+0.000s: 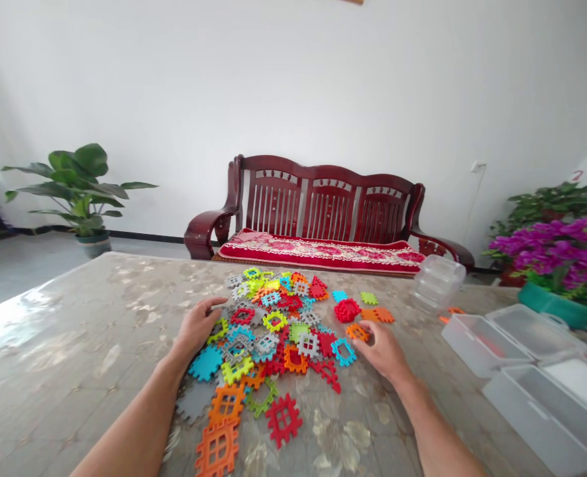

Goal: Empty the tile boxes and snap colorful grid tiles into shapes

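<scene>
A heap of flat plastic waffle-block pieces in red, orange, blue, green, yellow and grey lies spread on the marble-patterned table. My left hand rests at the heap's left edge, fingers curled loosely over grey and yellow-green pieces. My right hand lies at the heap's right edge, fingertips pinching a small orange piece beside a blue frame piece. A red round-toothed piece sits just beyond.
Open clear plastic boxes with lids stand at the right, a larger one nearer me. A clear tub stands behind them. Purple flowers, a wooden bench and a potted plant stand beyond the table.
</scene>
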Demonstrator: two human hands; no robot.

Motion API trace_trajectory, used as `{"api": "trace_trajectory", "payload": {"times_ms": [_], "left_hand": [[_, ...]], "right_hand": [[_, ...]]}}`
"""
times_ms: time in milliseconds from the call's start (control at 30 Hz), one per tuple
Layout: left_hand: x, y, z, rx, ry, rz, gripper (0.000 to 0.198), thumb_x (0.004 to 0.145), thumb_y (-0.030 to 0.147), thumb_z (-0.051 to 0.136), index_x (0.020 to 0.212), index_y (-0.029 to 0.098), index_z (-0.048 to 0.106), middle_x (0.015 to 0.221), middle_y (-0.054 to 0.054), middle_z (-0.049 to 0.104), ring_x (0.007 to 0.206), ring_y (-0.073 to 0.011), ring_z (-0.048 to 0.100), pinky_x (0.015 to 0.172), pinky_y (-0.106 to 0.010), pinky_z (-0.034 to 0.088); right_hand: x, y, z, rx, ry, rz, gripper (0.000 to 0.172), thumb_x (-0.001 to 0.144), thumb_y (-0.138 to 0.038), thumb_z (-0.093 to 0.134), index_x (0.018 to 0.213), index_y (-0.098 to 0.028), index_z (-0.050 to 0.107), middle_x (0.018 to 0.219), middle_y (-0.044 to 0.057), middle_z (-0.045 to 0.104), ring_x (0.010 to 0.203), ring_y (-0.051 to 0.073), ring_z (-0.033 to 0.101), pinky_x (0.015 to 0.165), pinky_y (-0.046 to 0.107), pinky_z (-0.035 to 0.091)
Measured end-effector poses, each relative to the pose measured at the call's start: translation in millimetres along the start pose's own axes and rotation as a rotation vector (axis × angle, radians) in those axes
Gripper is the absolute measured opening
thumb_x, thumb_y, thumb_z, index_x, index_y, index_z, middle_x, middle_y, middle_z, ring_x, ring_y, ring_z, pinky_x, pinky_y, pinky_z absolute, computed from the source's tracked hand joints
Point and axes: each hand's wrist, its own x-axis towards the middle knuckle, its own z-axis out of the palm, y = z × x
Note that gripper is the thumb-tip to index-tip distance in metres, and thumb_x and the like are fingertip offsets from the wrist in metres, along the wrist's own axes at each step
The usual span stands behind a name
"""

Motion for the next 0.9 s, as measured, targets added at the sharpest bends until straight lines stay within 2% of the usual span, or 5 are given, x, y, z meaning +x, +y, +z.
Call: {"api": "trace_trajectory", "payload": {"times_ms": [100,300,400,567,900], "left_hand": [[1.9,-1.3,0.9,0.027,-0.016,-0.001,0.049,0.072,0.039,0.050,0.109,0.019,0.073,0.075,-0.001,0.070,0.073,-0.0202,0.065,0.068,-0.029,0.052],[7.1,-8.1,5.0,0.051,-0.029,-0.014,0.047,0.071,0.040,0.052,0.108,0.021,0.074,0.071,0.000,0.070,0.069,-0.0200,0.066,0.066,-0.028,0.051],[8.2,-9.7,5.9,0.070,-0.034,0.004,0.047,0.072,0.040,0.051,0.108,0.021,0.074,0.077,-0.001,0.072,0.074,-0.0214,0.067,0.070,-0.029,0.052],[8.9,-7.8,6.2,0.102,-0.027,0.059,0.044,0.071,0.037,0.049,0.104,0.023,0.075,0.098,-0.004,0.075,0.092,-0.0237,0.067,0.086,-0.031,0.052],[9.1,-5.1,6.1,0.089,-0.031,0.046,0.042,0.070,0.037,0.050,0.101,0.024,0.075,0.103,-0.004,0.076,0.097,-0.0246,0.067,0.093,-0.033,0.050]], "right_hand": [[-2.6,-10.5,-4.7,-0.118,-0.039,-0.044,0.039,0.072,-0.032,0.069,0.109,-0.021,0.068,0.111,0.010,0.072,0.107,0.028,0.063,0.095,0.040,0.047],[-1.6,-12.8,-12.1,-0.180,-0.125,0.057,0.046,0.075,-0.029,0.069,0.120,-0.019,0.064,0.113,0.011,0.072,0.105,0.028,0.067,0.090,0.039,0.050],[-0.3,-7.3,-18.2,-0.228,-0.173,0.035,0.052,0.072,-0.020,0.067,0.124,-0.018,0.062,0.116,0.013,0.072,0.107,0.028,0.066,0.091,0.037,0.049],[0.2,-1.1,-24.3,-0.285,-0.219,-0.030,0.042,0.069,-0.012,0.063,0.110,-0.019,0.068,0.113,0.013,0.073,0.107,0.028,0.067,0.090,0.033,0.048],[19.3,21.7,-30.4,-0.130,-0.042,0.224,0.045,0.071,-0.026,0.065,0.115,-0.020,0.064,0.102,0.010,0.076,0.092,0.025,0.072,0.078,0.033,0.052]]}}
